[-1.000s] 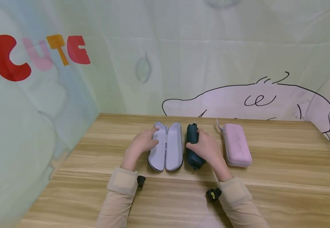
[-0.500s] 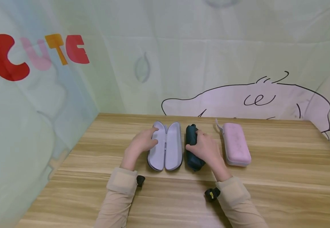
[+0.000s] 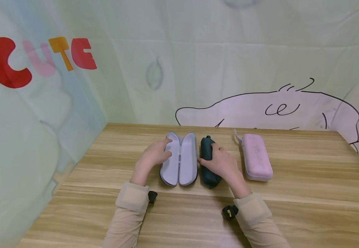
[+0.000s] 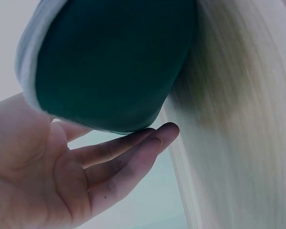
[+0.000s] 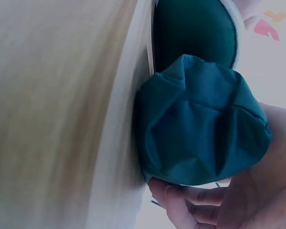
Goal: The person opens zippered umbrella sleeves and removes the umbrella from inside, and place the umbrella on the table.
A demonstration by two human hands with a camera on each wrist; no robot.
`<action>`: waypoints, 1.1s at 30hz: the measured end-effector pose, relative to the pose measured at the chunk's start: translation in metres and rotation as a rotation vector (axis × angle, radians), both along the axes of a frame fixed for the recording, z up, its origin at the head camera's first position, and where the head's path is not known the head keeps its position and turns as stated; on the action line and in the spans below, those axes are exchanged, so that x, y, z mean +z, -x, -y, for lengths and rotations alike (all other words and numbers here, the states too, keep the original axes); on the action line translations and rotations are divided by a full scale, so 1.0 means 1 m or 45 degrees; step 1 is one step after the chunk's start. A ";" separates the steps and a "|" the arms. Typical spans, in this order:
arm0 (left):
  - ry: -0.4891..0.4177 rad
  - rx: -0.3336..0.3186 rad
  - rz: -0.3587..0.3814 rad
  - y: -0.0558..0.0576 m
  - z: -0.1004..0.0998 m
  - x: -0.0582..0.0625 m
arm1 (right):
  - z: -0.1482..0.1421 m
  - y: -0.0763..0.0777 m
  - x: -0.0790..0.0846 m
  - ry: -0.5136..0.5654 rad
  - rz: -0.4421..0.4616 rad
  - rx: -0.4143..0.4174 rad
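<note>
An open glasses case (image 3: 188,162), pale inside and dark green outside, lies with its two halves spread on the table. The left hand (image 3: 153,155) holds its left half, with thumb and forefinger over the rim. From the left wrist view, the other fingers (image 4: 117,164) lie along the outer wall of the green shell (image 4: 114,62). Just right of the case lies a dark teal folded umbrella (image 3: 210,177) in wrinkled cloth. The right hand (image 3: 223,162) grips it across the middle, thumb on the left side. Its wrinkled near end fills the middle of the right wrist view.
To the right lies a pink zip case (image 3: 257,156) with a wrist strap at its far left corner. All of it rests on a wood-grain table (image 3: 185,213). A printed cloth backdrop (image 3: 204,69) stands behind the table and along the left side.
The right hand has shifted the umbrella slightly left, nearer the open glasses case, and its thumb has moved left as well. The left hand stays on the case.
</note>
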State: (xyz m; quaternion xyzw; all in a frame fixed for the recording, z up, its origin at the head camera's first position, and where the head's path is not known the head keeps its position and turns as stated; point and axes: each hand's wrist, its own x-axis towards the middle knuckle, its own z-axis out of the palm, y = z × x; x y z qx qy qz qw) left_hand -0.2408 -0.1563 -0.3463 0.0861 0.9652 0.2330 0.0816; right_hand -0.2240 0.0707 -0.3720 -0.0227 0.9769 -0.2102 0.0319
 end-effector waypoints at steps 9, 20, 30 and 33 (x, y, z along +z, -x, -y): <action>0.000 0.001 -0.009 0.001 0.001 0.000 | 0.001 0.000 0.000 0.023 0.018 -0.003; 0.002 0.007 -0.022 0.000 0.001 0.001 | 0.002 -0.002 0.004 0.043 0.020 0.006; 0.003 0.003 -0.024 -0.001 0.000 0.004 | 0.002 -0.002 0.005 0.048 0.006 0.003; 0.002 0.009 -0.021 -0.002 0.001 0.004 | 0.001 -0.003 0.005 0.049 -0.006 0.014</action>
